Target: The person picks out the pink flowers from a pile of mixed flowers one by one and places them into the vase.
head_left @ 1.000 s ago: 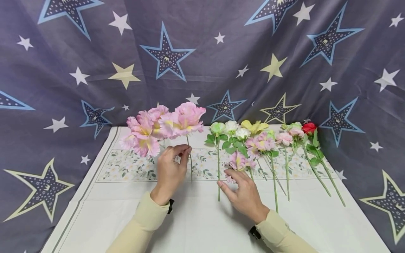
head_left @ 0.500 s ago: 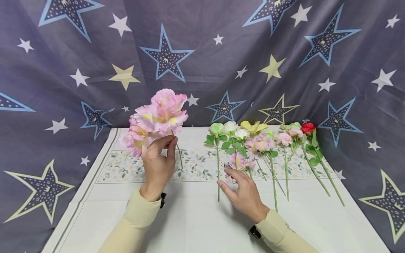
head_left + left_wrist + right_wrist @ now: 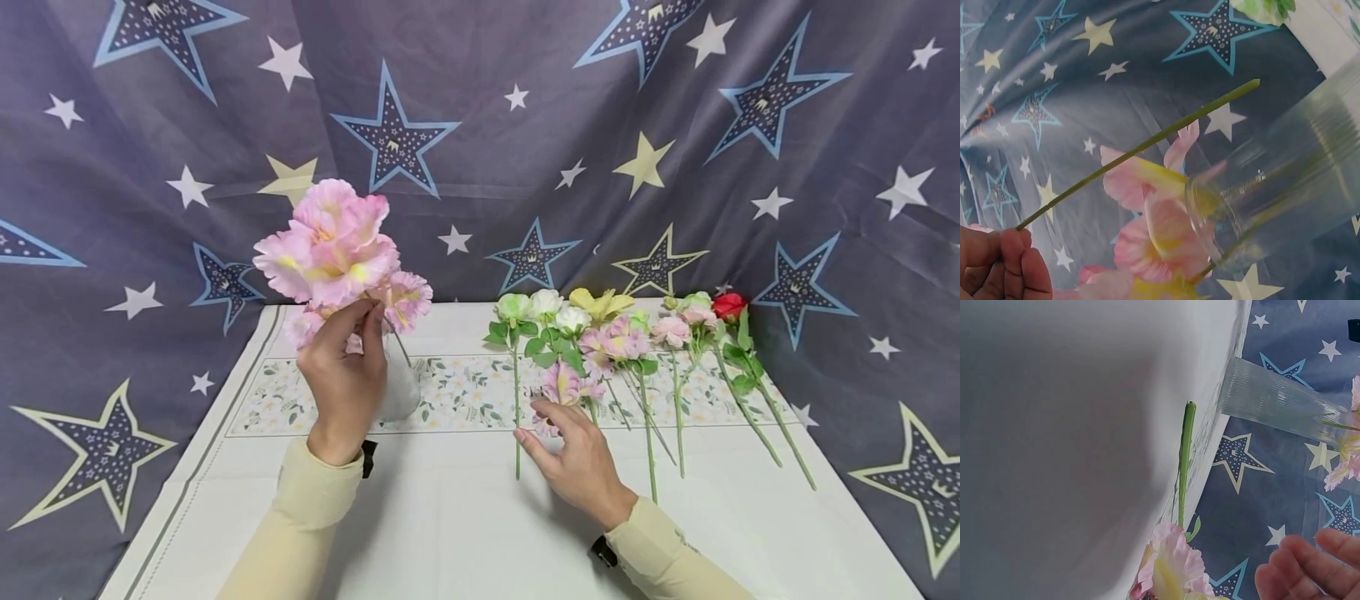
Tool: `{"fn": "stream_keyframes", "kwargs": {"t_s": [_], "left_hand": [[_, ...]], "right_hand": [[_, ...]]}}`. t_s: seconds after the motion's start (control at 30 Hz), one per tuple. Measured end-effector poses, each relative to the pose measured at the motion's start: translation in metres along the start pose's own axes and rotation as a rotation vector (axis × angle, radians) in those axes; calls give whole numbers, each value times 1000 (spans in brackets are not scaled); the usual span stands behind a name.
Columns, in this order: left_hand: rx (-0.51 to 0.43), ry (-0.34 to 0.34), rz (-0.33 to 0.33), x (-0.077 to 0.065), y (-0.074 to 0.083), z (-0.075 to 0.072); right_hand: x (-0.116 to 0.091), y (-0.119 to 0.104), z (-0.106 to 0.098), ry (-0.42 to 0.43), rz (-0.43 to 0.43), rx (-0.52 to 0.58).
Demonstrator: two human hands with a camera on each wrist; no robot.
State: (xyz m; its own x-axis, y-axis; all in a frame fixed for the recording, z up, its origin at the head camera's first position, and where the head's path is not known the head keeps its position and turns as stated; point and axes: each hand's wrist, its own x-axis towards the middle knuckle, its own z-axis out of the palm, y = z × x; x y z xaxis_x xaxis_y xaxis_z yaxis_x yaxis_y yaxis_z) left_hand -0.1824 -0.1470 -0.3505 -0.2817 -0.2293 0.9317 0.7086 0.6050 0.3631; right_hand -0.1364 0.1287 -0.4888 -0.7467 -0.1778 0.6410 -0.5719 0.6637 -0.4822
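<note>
My left hand (image 3: pixel 341 383) pinches the thin stem of a pink artificial flower (image 3: pixel 330 242) with yellow centres, between thumb and fingertips. In the left wrist view, the green stem (image 3: pixel 1135 150) slants up with its cut end free, beside the mouth of a clear ribbed vase (image 3: pixel 1279 181). Another pink flower (image 3: pixel 1157 240) stands in that vase; in the head view the hand and bloom hide most of the vase. My right hand (image 3: pixel 581 462), fingers relaxed and apart, hovers beside a lying pink flower (image 3: pixel 566 383) and holds nothing.
To the right lie a green-white rose (image 3: pixel 514 307), white roses (image 3: pixel 574 318), a yellow flower (image 3: pixel 602 302), pale pink flowers (image 3: pixel 672 330) and a red rose (image 3: pixel 731 306), stems toward me. A floral strip (image 3: pixel 465 392) crosses the white tablecloth (image 3: pixel 465 517). A starry curtain (image 3: pixel 480 125) hangs behind.
My left hand has moved left and up with the pink flower, its bloom rising above the vase and its stem tilting. The vase shows more now. My right hand has stayed in place.
</note>
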Motion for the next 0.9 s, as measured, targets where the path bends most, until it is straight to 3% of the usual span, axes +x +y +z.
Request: {"fn": "stream_keyframes", "kwargs": {"t_s": [0.27,0.67,0.9], "left_hand": [[53,109,15,10,-1,-3],[16,233,1,24,9,-3],[11,247,-1,22,8,-3]], "right_hand": [[0,1,-1,-20,17,18],[-1,3,-1,-13,19,17],[-2,4,-1,-15,16,27]]}}
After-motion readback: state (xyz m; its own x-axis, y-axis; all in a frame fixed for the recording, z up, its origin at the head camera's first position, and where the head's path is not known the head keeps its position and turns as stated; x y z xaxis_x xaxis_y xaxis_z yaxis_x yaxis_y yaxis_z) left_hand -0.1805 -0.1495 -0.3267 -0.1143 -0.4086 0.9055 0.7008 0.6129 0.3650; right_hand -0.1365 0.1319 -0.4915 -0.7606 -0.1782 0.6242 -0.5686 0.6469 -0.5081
